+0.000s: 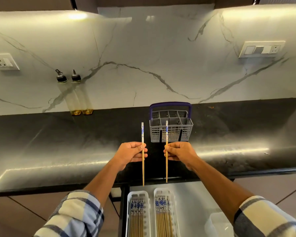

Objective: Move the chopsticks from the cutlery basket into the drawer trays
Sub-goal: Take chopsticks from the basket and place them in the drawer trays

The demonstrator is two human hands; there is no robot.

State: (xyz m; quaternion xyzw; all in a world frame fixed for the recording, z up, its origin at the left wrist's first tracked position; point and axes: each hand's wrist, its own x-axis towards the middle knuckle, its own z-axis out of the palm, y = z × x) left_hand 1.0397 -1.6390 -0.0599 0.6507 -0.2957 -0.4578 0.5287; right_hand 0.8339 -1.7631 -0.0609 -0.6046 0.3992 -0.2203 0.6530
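My left hand [131, 153] grips one wooden chopstick [142, 171] with a blue-and-white patterned top, held upright. My right hand [179, 153] grips a matching chopstick [166, 170], also upright. Both hover over the counter's front edge. Behind them stands the grey cutlery basket [171, 132] with a purple handle; its compartments look bare from here. Below, in the open drawer [193, 199], two white trays lie side by side, the left tray [129, 199] and the right tray [173, 197], each holding several chopsticks with patterned ends away from me.
The dark counter [75, 142] runs left to right under a marble backsplash. Two glass oil bottles [79, 96] stand at the back left. Wall sockets sit at far left [3, 62] and upper right [261, 49]. A clear plastic container [219, 223] lies in the drawer's right part.
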